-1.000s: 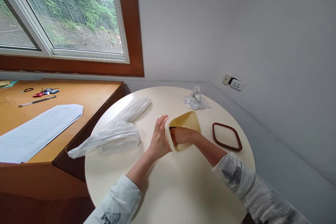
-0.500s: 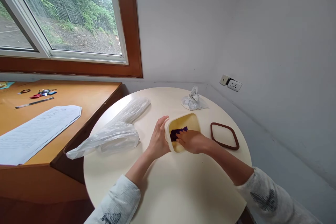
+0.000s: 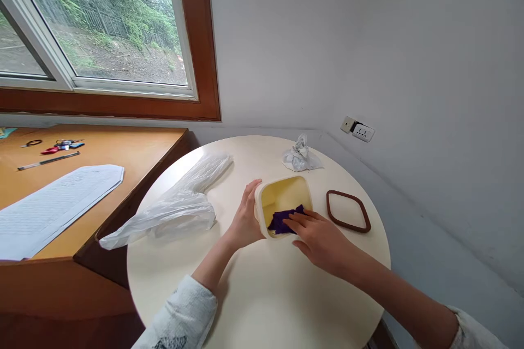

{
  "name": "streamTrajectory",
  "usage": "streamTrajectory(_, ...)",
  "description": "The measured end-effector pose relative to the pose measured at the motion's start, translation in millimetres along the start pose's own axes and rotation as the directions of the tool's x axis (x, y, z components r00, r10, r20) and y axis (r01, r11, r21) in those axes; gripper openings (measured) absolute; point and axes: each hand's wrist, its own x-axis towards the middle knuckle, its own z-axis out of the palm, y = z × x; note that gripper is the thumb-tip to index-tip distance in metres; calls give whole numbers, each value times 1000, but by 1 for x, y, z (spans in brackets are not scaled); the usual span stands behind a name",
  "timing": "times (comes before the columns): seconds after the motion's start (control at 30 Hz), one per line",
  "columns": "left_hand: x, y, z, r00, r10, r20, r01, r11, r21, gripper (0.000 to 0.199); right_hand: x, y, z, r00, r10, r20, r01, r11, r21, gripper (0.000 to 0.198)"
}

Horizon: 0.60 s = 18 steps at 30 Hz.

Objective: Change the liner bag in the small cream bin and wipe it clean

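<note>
Head view: purple cloth has shifted nearer inside the yellow container.
Left hand clamps its side; right hand presses the cloth, whether gripping I cannot tell; table lies open toward its near edge.

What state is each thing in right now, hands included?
Container, open, tilted
Purple cloth, rumpled, inside container
Left hand, gripping container's side
Right hand, touching purple cloth
Brown square frame, lying flat
Long plastic bag, crumpled, lying loose
Small plastic bag, crumpled, peaked
Papers, stacked flat
Pen, lying flat
Wall socket, nothing plugged in
</note>
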Motion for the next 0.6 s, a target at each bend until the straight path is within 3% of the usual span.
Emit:
streamTrajectory(0.13, 0, 0, -4, 998, -53, -18, 51, 996, -70, 112, 5, 11, 10, 980, -127, -153, 126, 992, -18, 36)
streamTrajectory(0.27, -3, -3, -5, 993, -117, -32, 112, 987, -118, 111, 9, 13, 9, 962, -173, -211, 173, 985, -17, 35)
streamTrajectory(0.47, -5, -5, -1, 979, -187, -77, 177, 976, -125, 62, 22, -6, 17, 951, -14, -309, 34, 998, 58, 34)
streamTrajectory(0.6, -4, -3, 2, 976, -206, -66, 203, 978, -50, 76, 39, -20, 26, 904, 95, -417, -55, 993, 107, 27)
